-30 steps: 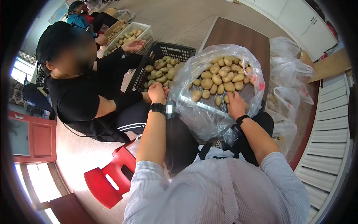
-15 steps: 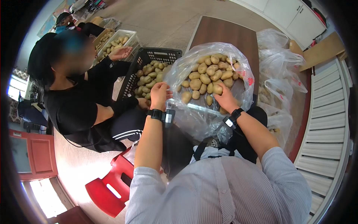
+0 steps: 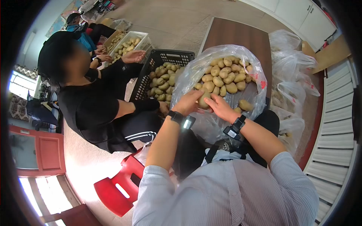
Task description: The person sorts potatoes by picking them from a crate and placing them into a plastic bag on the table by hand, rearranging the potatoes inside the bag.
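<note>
A potato [image 3: 204, 100] is held between my two hands over the near side of an open clear plastic bag [image 3: 257, 60]. My left hand [image 3: 187, 102] closes on it from the left, some fingers hidden beneath. From the right, my right hand [image 3: 221, 107] grips the same potato with its fingertips. Behind my hands, a heap of potatoes [image 3: 227, 74] fills the back of the bag. A loose potato [image 3: 246, 105] lies inside the bag to the right of my right hand.
A black crate [image 3: 145, 77] of potatoes stands left of the bag, beside a co-worker [image 3: 90, 101] in black. Farther back is a white crate [image 3: 146, 41] with potatoes. Filled plastic bags [image 3: 288, 90] line the right side. A red chair [image 3: 118, 184] stands at lower left.
My left hand has moved right from the bag's left edge to the potato. My right hand has come back from the heap toward me, and both hands now meet on one potato.
</note>
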`<state>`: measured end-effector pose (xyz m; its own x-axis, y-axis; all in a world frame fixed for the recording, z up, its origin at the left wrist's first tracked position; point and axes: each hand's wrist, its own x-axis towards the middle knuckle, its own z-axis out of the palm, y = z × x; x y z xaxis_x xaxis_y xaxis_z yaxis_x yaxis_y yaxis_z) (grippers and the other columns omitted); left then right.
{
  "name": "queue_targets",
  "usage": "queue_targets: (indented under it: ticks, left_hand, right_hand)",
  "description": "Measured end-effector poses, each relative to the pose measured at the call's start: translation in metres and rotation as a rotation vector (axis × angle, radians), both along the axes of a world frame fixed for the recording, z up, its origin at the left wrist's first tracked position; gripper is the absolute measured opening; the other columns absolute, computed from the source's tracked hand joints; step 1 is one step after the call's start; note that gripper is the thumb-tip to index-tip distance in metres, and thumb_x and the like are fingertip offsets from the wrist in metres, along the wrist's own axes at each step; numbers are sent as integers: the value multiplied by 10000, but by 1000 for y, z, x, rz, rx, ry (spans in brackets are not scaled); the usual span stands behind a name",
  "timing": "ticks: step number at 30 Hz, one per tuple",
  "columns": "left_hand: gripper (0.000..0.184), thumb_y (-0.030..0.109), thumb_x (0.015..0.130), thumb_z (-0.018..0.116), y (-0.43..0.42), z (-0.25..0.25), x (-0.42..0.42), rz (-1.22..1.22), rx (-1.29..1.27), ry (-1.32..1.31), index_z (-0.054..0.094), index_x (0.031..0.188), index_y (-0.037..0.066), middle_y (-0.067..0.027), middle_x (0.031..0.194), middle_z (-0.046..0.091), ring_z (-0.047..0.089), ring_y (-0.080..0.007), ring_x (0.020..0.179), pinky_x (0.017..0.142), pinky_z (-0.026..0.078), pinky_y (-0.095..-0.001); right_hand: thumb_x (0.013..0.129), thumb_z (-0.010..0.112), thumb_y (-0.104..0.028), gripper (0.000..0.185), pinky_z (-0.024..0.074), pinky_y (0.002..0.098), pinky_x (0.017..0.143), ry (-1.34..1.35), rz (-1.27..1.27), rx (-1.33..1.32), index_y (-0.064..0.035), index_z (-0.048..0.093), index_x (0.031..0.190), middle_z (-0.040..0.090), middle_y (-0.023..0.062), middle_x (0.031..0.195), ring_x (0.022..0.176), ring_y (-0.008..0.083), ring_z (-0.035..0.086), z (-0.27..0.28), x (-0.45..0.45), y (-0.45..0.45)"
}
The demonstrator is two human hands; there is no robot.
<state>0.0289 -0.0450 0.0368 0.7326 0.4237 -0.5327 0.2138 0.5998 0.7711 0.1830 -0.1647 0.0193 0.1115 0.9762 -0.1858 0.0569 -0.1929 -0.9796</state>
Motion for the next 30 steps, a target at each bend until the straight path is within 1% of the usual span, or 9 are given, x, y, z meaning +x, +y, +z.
queue_targets:
  ticks: [5,8,10,13,15,18,20,23,30]
  left_hand:
    - [470,359,958,585,-2,5,-4,-23,25,-74,480,1280,33,-133,1189,591,664,-293,967,709,584,-422]
    - [431,338,959,586,1,7,-7,20,28,-110,497,1230,15,-132,1123,613,664,-281,962,714,586,-431]
    - [407,330,966,578,4,6,-7,42,13,-129,508,1210,11,-129,1109,618,663,-279,961,714,586,-437]
    - [385,324,977,558,13,3,-11,279,-19,-186,517,1184,3,-126,1109,618,664,-275,942,716,581,-430]
    - [376,317,984,543,22,-1,-18,497,18,-226,515,1180,-3,-135,1108,617,667,-291,935,721,577,-424]
    - [367,301,972,553,34,-8,-26,702,-17,-284,517,1193,11,-126,1137,607,640,-292,994,761,570,-435]
    - [359,309,967,541,50,-28,-38,875,-19,-282,519,1224,59,-126,1147,610,615,-321,1049,821,565,-445]
    - [398,289,937,578,65,-45,-53,1017,-70,-253,514,1231,28,-131,1190,586,611,-310,1040,816,561,-475]
    - [488,230,929,578,96,-85,-83,1054,-118,-1,418,1325,-6,-185,1298,491,562,-390,1102,798,572,-564]
  right_hand:
    - [949,580,-380,394,486,399,637,-521,-77,94,12,596,985,648,200,850,722,330,640,12,-5,-3]
    - [929,604,-324,322,484,428,687,-443,-143,159,-4,607,960,648,197,889,787,366,630,6,-2,-12]
    - [923,608,-300,297,483,431,710,-515,-178,172,-6,606,966,644,192,911,824,365,626,-5,9,-25]
    - [879,628,-222,231,479,443,766,-607,-228,209,-20,611,988,618,177,961,910,361,603,-33,25,-42]
    - [838,626,-177,232,485,447,797,-964,-279,166,-45,615,1028,605,164,1001,915,367,601,-39,36,-56]
    - [792,620,-123,276,500,481,782,-1162,-316,101,-67,612,1062,590,155,1049,914,386,603,-51,45,-72]
    - [782,616,-105,294,510,489,763,-1197,-274,-7,-73,607,1075,582,155,1076,913,400,603,-58,47,-77]
    - [769,608,-77,314,525,502,732,-1255,-218,-136,-68,600,1083,570,159,1101,910,420,602,-63,46,-79]
    - [771,592,-59,299,526,509,755,-1268,-136,-170,-26,586,1067,559,162,1080,911,427,599,-79,48,-78]
